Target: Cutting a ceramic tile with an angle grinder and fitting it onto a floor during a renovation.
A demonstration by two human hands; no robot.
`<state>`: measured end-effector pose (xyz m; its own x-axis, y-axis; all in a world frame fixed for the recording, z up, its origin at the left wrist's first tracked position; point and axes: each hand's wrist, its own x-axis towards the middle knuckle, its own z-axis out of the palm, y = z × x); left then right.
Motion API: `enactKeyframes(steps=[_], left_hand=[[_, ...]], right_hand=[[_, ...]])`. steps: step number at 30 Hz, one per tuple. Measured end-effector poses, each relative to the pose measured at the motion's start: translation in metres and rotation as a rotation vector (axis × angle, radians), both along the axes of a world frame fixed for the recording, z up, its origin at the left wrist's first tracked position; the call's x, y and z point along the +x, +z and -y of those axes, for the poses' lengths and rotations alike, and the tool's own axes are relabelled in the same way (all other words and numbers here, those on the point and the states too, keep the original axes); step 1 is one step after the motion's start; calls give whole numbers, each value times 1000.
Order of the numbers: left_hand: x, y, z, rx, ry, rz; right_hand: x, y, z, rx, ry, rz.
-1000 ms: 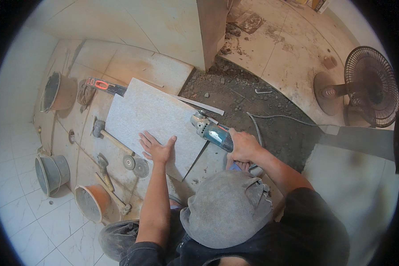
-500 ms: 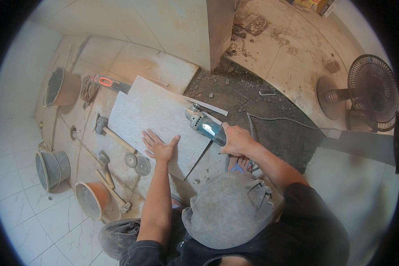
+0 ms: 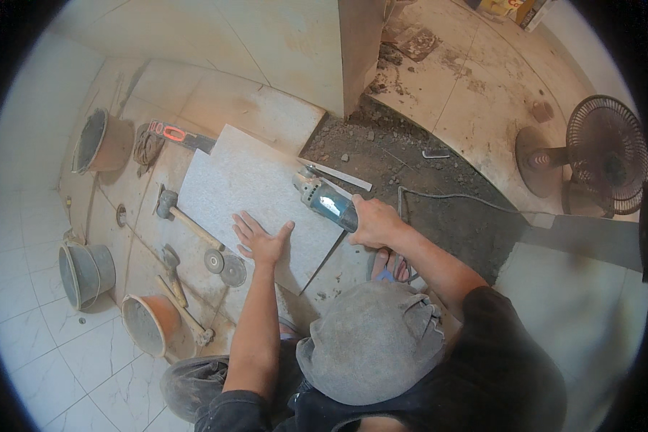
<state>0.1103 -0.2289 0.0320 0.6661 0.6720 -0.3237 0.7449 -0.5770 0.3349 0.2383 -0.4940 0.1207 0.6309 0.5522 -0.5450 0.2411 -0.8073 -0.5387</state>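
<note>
We are looking down over our own grey cap (image 3: pixel 371 342) and dark sleeves. Our left hand (image 3: pixel 261 239) is lying open, fingers spread flat, pressing on the near part of a large pale speckled tile (image 3: pixel 255 194), which is resting on the dusty tiled floor (image 3: pixel 281 50). Our right hand (image 3: pixel 376 222) is wrapped closed around the body of a blue-green angle grinder (image 3: pixel 327 199); its head is sitting at the tile's right edge, beside a thin pale offcut strip (image 3: pixel 342 175). The grinder's cord (image 3: pixel 446 196) is trailing off to the right across a patch of bare rubble and grit (image 3: pixel 403 173).

To the left of the tile we are seeing loose cutting discs (image 3: pixel 223 265), a mallet (image 3: pixel 183 216), a hammer (image 3: pixel 173 270), an orange bucket (image 3: pixel 150 324) and a grey bucket (image 3: pixel 85 272). Farther out, a second orange bucket (image 3: pixel 97 142) is standing by an orange-marked level (image 3: pixel 183 137), and a pedestal fan (image 3: pixel 597 162) is lying at the far right.

In our judgement, the main risks are these: the tile is held by palm pressure alone, so a snagging disc could be kicking it sideways or cracking it; the spread fingers are lying near the cut line; and the cord is running close enough to be caught.
</note>
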Motion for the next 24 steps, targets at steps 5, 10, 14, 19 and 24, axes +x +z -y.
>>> enactKeyframes(steps=[5, 10, 14, 19, 24], left_hand=[[0, -2, 1, 20, -4, 3], [0, -1, 0, 26, -6, -12], [2, 2, 2, -10, 8, -7], [3, 3, 0, -9, 14, -34], [2, 3, 2, -13, 16, -21]], right_hand=[[4, -1, -8, 8, 6, 31], [7, -3, -15, 21, 19, 46], [12, -4, -23, 14, 16, 17], [15, -1, -32, 20, 16, 54], [19, -6, -40, 22, 25, 72]])
